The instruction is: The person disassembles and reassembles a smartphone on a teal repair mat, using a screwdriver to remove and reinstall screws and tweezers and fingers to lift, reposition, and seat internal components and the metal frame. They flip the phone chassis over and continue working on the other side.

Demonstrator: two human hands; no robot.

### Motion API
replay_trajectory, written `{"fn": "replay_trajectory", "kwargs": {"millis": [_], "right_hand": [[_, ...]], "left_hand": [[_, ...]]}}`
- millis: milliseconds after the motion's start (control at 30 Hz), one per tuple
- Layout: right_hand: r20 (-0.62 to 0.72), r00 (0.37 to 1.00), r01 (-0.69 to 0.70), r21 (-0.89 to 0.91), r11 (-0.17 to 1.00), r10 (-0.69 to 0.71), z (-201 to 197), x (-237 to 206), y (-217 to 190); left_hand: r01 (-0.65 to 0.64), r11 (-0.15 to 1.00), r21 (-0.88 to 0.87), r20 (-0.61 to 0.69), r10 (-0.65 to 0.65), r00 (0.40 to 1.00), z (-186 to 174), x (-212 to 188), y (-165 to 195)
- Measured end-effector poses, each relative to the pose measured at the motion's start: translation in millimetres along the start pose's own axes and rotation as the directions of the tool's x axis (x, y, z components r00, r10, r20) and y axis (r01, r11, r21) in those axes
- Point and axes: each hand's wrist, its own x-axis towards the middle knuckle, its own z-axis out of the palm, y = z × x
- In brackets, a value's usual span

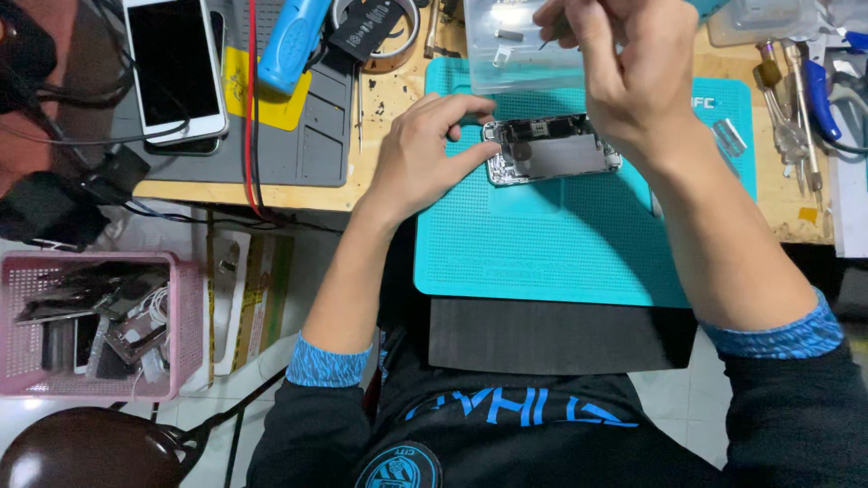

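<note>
In the upper middle of the frame, the left hand (pixel 423 149) pinches the opened phone (pixel 551 149) by its end, steadying it on the teal mat (pixel 542 262). Above it, the right hand (pixel 633 68) grips thin tweezers (pixel 548 41) over a clear parts tray (pixel 515 54).

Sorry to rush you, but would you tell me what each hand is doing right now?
Left hand: fingers pinched on the edge of the opened phone, steadying it.
Right hand: closed on a thin dark tool over the clear parts box.
</note>
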Motion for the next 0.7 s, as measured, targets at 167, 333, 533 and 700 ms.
{"fn": "replay_trajectory", "kwargs": {"millis": [167, 333, 533, 700], "right_hand": [[0.042, 0.998, -0.061, 0.164, 0.985, 0.055, -3, -41, -17], [0.115, 0.992, -0.060, 0.122, 0.991, 0.046, 19, -68, -25], [0.108, 0.994, -0.029, 0.081, 0.996, 0.020, 30, -74, -20], [0.114, 0.993, -0.029, 0.085, 0.996, 0.019, 31, -75, -18]], "left_hand": [[-0.011, 1.000, -0.022, -0.008, 0.010, 1.000, 2, -1, -4], [-0.008, 1.000, -0.029, 0.006, 0.008, 1.000, 2, -3, -7], [-0.002, 1.000, -0.028, 0.012, 0.002, 1.000, 3, -3, -10], [0.006, 1.000, -0.027, 0.010, -0.006, 1.000, 3, -4, -11]]}}
